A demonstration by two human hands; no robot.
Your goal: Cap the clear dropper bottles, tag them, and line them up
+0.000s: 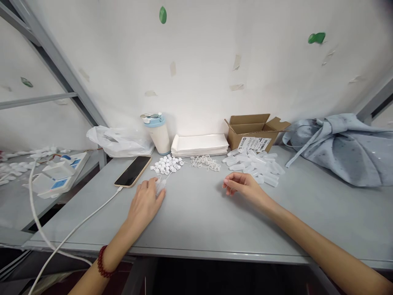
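Note:
My left hand (145, 200) rests low over the grey table, its fingers closed round small translucent plastic sleeves (161, 186) with thin white strings at their far ends. How many sleeves are under the fingers is hidden. Just beyond it lies a pile of small white caps (167, 164). My right hand (241, 185) hovers over the table with curled fingers, and nothing shows between them. Beside and behind it spreads a heap of translucent plastic sleeves (267, 166). Between the two piles is a tangle of white string loops (205, 162).
Along the wall stand a white plastic bag (119, 141), a tumbler with a blue lid (158, 135), a stack of white paper (199, 144) and an open cardboard box (254, 131). A phone (133, 171) charges at left by a white cable (92, 221). Blue-grey fabric (346, 147) lies right.

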